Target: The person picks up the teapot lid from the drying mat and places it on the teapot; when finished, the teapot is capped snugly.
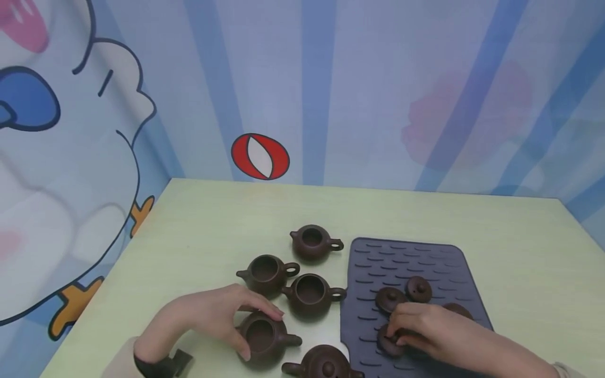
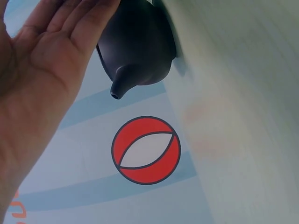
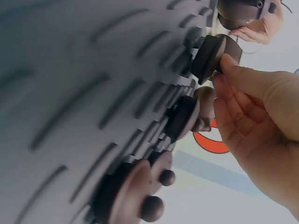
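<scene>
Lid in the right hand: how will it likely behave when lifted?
The lid looks like rigid clay, so it should keep its shape but may chip if knocked. Its smooth finish could slip in the right hand. Its round outline might let it roll on edge, though the ridged mat may slow it.

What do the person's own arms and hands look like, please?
The left hand and right hand are both bare. A black band with a dark block sits beside the pale left sleeve; the right sleeve, also pale, barely shows.
</scene>
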The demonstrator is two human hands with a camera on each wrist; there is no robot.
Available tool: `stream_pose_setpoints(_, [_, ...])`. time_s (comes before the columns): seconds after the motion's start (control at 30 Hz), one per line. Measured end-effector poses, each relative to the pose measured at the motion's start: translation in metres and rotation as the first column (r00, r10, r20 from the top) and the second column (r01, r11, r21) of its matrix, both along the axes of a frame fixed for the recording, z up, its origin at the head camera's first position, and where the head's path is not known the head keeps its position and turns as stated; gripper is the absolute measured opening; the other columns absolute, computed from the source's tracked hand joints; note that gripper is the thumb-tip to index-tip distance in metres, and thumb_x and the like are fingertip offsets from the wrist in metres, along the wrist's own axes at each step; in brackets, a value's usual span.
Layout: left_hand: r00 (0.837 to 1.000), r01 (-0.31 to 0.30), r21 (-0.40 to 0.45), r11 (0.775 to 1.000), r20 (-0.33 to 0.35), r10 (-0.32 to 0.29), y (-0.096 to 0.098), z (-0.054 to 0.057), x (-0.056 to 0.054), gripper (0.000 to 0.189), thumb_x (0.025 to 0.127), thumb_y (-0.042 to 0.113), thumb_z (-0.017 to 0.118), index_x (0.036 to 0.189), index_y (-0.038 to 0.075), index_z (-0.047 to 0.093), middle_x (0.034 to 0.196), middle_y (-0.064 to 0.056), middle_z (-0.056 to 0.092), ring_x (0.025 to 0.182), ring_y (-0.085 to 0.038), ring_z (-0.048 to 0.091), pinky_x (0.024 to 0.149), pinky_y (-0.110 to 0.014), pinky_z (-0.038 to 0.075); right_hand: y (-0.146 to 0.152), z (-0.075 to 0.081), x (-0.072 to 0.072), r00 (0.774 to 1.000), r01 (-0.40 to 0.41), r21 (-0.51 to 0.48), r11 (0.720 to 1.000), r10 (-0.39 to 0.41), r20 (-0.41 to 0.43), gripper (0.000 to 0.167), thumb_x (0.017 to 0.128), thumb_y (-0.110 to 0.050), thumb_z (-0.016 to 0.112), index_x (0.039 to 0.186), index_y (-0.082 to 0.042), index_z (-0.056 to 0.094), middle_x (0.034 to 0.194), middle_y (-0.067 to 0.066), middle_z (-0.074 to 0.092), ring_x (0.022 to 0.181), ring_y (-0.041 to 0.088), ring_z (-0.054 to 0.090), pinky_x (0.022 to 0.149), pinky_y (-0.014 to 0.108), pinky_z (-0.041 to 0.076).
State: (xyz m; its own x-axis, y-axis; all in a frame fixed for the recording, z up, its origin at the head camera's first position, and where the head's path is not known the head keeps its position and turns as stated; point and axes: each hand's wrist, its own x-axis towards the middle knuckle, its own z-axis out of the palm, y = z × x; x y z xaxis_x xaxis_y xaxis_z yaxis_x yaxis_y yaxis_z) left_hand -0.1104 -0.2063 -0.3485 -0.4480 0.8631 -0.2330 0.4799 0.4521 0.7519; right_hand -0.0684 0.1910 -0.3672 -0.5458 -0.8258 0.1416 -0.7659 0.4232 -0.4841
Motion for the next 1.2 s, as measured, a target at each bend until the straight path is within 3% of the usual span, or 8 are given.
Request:
stream_pose_setpoints(0.37, [0.998,0.038,-0.006,0.999,-0.053,-0.038,0.0,0.002,0.002,0.063,0.073,0.028,0.08,0.13,0.014,0.057,0.132,0.004,0.055,0.123,-0.011,0.048,0.102,-0.031,0.04,-0.032,0.025,-0.018,0.986,-0.06,-0.135,0.989,0.038,-0.16,0.022,0.087,-0.007,0.064,0.105,-0.019,0.06,0.1,-0.008,0.058,0.08,-0.002,0.056,0.067,0.004,0.042])
stream_pose_setpoints(0.53, [0.999,0.027,-0.005,1.0,-0.046,-0.027,0.001,0.001,0.003,0.063,0.073,0.028,0.08,0.129,0.014,0.057,0.13,0.008,0.055,0.121,-0.009,0.049,0.101,-0.029,0.04,-0.052,0.035,-0.028,0.989,-0.065,-0.137,0.988,0.046,-0.141,0.02,0.089,-0.009,0.062,0.106,-0.019,0.061,0.1,-0.008,0.058,0.079,-0.003,0.056,0.066,0.007,0.044])
stream_pose_setpoints(0.87, [0.999,0.028,-0.024,0.999,-0.015,-0.028,0.004,0.002,-0.004,0.062,0.073,0.028,0.08,0.129,0.016,0.057,0.13,0.011,0.054,0.121,-0.005,0.047,0.101,-0.027,0.04,-0.103,0.045,-0.045,0.974,-0.169,-0.112,0.979,0.149,-0.169,0.015,0.093,-0.017,0.058,0.107,-0.017,0.062,0.104,-0.007,0.059,0.092,0.003,0.056,0.076,0.015,0.047])
stream_pose_setpoints(1.03, [1.0,0.01,0.0,1.0,0.014,-0.01,0.006,0.001,-0.005,0.056,0.072,0.029,0.081,0.122,0.018,0.061,0.122,0.014,0.058,0.114,-0.001,0.051,0.098,-0.025,0.042,-0.129,0.047,-0.048,0.967,-0.24,-0.12,0.963,0.227,-0.112,0.016,0.093,-0.019,0.057,0.107,-0.015,0.063,0.104,-0.006,0.059,0.092,0.001,0.055,0.078,0.011,0.045])
stream_pose_setpoints(1.2, [0.999,0.01,0.051,0.999,0.036,-0.012,0.008,-0.001,-0.005,0.047,0.071,0.029,0.082,0.112,0.021,0.063,0.114,0.015,0.061,0.11,-0.001,0.055,0.096,-0.024,0.043,-0.152,0.04,-0.043,0.951,-0.308,-0.133,0.942,0.301,-0.069,0.017,0.093,-0.02,0.058,0.107,-0.013,0.064,0.105,-0.004,0.061,0.093,0.0,0.055,0.079,0.008,0.044])
